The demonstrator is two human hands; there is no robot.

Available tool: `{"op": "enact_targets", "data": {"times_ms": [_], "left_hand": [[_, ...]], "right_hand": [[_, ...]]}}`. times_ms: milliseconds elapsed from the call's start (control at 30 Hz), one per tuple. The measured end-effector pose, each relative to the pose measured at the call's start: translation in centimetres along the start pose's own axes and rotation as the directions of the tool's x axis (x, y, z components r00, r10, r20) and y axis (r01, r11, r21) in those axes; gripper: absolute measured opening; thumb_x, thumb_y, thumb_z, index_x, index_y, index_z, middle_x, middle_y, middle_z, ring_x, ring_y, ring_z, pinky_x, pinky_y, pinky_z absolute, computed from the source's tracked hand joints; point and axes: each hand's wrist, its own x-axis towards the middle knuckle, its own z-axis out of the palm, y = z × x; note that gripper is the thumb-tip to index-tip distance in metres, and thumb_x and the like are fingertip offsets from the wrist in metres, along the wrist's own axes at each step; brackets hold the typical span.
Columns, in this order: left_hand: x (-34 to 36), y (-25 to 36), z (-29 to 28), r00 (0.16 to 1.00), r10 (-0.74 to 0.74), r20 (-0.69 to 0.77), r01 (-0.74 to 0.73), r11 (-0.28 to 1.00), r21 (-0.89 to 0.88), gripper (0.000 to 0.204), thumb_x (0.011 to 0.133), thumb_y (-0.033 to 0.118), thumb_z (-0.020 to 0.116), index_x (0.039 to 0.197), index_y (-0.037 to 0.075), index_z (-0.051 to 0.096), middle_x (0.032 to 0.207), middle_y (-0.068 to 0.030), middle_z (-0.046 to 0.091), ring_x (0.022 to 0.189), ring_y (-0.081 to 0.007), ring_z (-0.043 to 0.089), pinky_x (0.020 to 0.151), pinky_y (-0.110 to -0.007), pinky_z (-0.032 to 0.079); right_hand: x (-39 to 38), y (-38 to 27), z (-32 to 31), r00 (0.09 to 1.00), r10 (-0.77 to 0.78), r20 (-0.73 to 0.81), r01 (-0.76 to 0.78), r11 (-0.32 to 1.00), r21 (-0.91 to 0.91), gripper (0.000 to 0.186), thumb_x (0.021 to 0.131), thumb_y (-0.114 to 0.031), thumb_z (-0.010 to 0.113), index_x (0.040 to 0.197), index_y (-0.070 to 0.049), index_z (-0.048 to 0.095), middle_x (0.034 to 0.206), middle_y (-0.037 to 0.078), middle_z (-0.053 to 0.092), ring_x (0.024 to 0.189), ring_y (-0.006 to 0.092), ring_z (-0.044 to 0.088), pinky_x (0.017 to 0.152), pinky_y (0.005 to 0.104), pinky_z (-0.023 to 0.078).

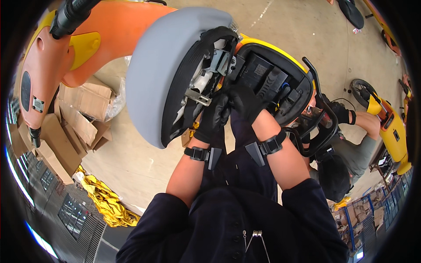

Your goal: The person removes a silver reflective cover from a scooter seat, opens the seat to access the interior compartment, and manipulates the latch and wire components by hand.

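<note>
A grey scooter seat (151,74) is tipped up, its black-edged underside turned toward the right. On that underside are a metal hinge bracket (220,61) and a flat metal latch plate (198,97). Both my hands wear black gloves and meet between the seat and the open scooter body. My left hand (213,115) is closed beside the latch plate. My right hand (244,103) is closed against it, at the near edge of the compartment (293,105). Whatever the fingers hold is hidden. Inside the compartment sits a black box (254,70) with a label.
The scooter's orange front body (52,74) and black handlebar grip (72,15) are at left. Flattened cardboard (66,136) and yellow wrapping (103,197) lie on the floor. At right, a co-worker (337,171) crouches by the black rear rack (324,96), near another yellow scooter (392,136).
</note>
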Motion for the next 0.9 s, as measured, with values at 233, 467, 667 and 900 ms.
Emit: {"op": "enact_targets", "data": {"times_ms": [233,467,667,900], "left_hand": [[0.1,-1.0,-0.7,0.981,-0.001,0.194,0.135,0.723,-0.678,0.031,0.091,0.035,0.044,0.086,0.006,0.054,0.048,0.0045,0.035,0.036,-0.0045,0.027,0.034,-0.018,0.022],[1.1,-1.4,-0.4,0.975,0.026,0.22,0.128,0.745,-0.655,0.022,0.092,0.029,0.043,0.089,0.01,0.054,0.053,0.0052,0.039,0.04,-0.0036,0.031,0.036,-0.016,0.023],[-0.1,-1.1,0.4,0.989,-0.047,0.141,0.129,0.744,-0.656,0.018,0.091,0.017,0.045,0.103,0.006,0.054,0.067,0.0054,0.049,0.046,0.0005,0.034,0.04,-0.013,0.025],[-3.2,-3.8,-4.6,0.676,0.586,0.446,-0.589,0.066,0.806,0.03,0.086,0.017,0.051,0.11,-0.001,0.053,0.098,-0.0091,0.06,0.086,-0.0172,0.057,0.075,-0.027,0.045]], "right_hand": [[-0.4,-1.3,1.2,0.729,0.524,0.442,-0.247,-0.401,0.882,0.017,0.083,-0.015,0.049,0.084,-0.003,0.061,0.081,0.012,0.062,0.07,0.0269,0.06,0.069,0.0352,0.048],[-1.1,-2.0,-2.2,0.79,0.53,0.307,-0.553,0.402,0.73,0.02,0.082,-0.011,0.052,0.096,-0.001,0.062,0.081,0.012,0.063,0.071,0.021,0.061,0.067,0.0294,0.049],[-1.6,-3.0,-1.5,0.888,0.451,-0.085,-0.421,0.875,0.24,0.022,0.076,-0.013,0.056,0.095,-0.004,0.063,0.08,0.014,0.064,0.07,0.026,0.062,0.064,0.0317,0.048],[-0.5,5.2,-5.3,0.926,0.216,-0.308,-0.277,0.946,-0.167,0.025,0.079,-0.011,0.054,0.103,-0.004,0.058,0.083,0.007,0.062,0.068,0.0182,0.06,0.063,0.0276,0.049]]}}
